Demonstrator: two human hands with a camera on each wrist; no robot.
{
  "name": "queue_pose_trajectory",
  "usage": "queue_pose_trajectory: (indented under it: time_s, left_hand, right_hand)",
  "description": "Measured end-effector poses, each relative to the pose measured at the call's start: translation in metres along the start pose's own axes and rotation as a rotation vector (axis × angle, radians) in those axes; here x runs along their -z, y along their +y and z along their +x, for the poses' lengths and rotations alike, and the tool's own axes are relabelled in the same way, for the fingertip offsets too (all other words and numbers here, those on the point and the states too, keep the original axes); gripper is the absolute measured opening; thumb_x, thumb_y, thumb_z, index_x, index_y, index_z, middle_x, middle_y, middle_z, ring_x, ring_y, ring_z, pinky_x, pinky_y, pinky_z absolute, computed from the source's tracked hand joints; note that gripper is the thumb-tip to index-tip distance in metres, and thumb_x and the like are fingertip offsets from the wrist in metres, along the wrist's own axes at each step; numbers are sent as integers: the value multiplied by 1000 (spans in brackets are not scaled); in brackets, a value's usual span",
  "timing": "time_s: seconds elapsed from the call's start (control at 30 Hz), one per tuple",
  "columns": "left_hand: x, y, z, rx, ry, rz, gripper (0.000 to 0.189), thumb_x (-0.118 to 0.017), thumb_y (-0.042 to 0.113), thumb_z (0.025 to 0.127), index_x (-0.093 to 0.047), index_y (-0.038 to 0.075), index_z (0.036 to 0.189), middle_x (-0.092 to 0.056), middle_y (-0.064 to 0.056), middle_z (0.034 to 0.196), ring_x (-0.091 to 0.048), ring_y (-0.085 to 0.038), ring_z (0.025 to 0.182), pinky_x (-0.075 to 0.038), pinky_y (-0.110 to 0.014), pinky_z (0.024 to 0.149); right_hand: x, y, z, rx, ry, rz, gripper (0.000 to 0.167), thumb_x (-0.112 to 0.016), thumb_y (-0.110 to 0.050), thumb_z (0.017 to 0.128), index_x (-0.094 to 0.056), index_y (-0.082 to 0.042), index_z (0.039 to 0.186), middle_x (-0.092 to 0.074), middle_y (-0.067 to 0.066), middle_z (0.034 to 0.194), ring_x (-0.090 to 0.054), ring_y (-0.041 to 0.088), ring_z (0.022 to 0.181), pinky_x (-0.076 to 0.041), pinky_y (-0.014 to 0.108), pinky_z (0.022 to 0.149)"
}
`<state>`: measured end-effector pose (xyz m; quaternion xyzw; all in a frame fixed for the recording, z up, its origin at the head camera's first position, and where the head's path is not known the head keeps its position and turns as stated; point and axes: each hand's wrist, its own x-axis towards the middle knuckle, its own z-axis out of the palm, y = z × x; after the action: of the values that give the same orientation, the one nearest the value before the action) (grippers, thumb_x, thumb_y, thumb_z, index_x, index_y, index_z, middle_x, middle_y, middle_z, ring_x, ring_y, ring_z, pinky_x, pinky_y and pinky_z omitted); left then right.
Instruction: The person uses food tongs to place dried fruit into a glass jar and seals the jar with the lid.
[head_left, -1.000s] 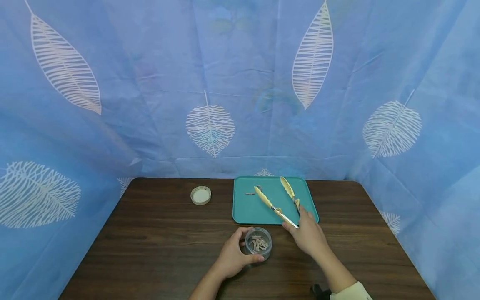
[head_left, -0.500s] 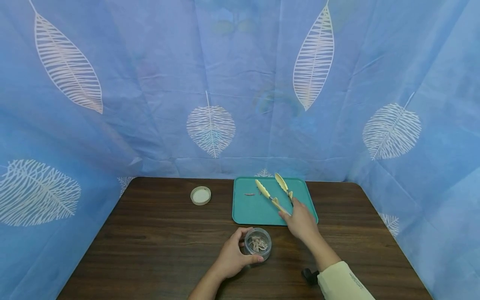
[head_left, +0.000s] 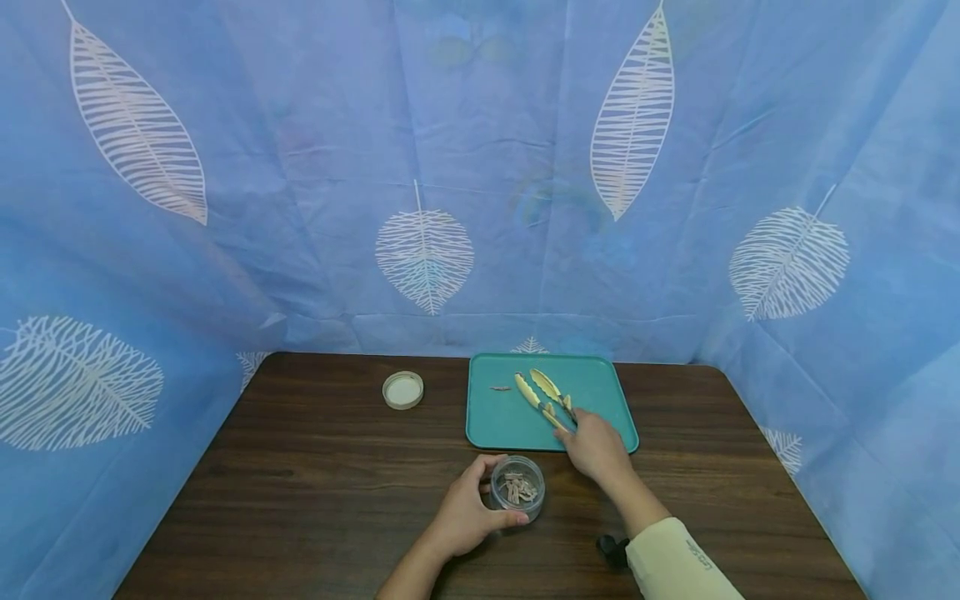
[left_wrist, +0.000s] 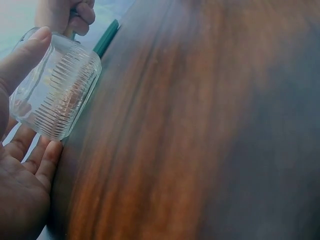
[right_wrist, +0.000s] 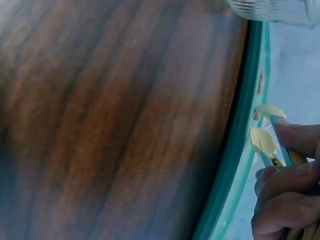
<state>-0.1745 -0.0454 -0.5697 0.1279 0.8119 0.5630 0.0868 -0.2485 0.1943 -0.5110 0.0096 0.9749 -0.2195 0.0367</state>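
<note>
My left hand (head_left: 463,517) grips a clear ribbed jar (head_left: 537,500) around its side, thumb at the front and fingers behind. Several short brownish dried strips (head_left: 517,487) lie in the jar. My right hand (head_left: 597,447) holds metal tongs with cream-coloured tips (head_left: 528,391), their arms parted, over the teal tray (head_left: 491,425). One thin strip (head_left: 500,388) lies on the tray left of the tongs. A second small piece (right_wrist: 256,114) shows right at one tong tip in the right wrist view. The right fingers (right_wrist: 285,212) curl round the tong arms.
A round lid (head_left: 402,390) with a white inside lies at the table's back left. The dark wooden table (head_left: 315,492) runs back to a blue curtain (head_left: 495,275) with white leaf prints. A small black object (head_left: 612,550) sits beside the right sleeve (head_left: 678,558).
My right hand has moved left with the tongs, whose arms have come closer together. The tips reached further back, then came down nearer the strips. My left hand and the jar stay put.
</note>
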Motion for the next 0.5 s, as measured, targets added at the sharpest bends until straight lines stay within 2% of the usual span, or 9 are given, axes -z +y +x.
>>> queue_pose_trajectory:
  time_s: [0.27, 0.5]
  left_hand:
    - [-1, 0, 1, -1, 5, -7, 82, -98, 36, 82, -57, 22, 151, -68, -3, 142, -64, -24, 130, -56, -32, 106]
    - [0, 0, 1, 9, 9, -10, 82, -98, 36, 81, -57, 21, 150, -67, -3, 143, -64, -25, 131, -56, -32, 105]
  right_hand:
    - [-2, 7, -1, -18, -1, -40, 57, -65, -27, 109, -54, 2, 156, -59, 30, 155, -61, 53, 136, -55, 65, 105]
    - [-4, 11, 0, 3, 18, -36, 57, -67, -27, 108, -55, 1, 156, -60, 29, 154, -62, 52, 135, -56, 65, 104]
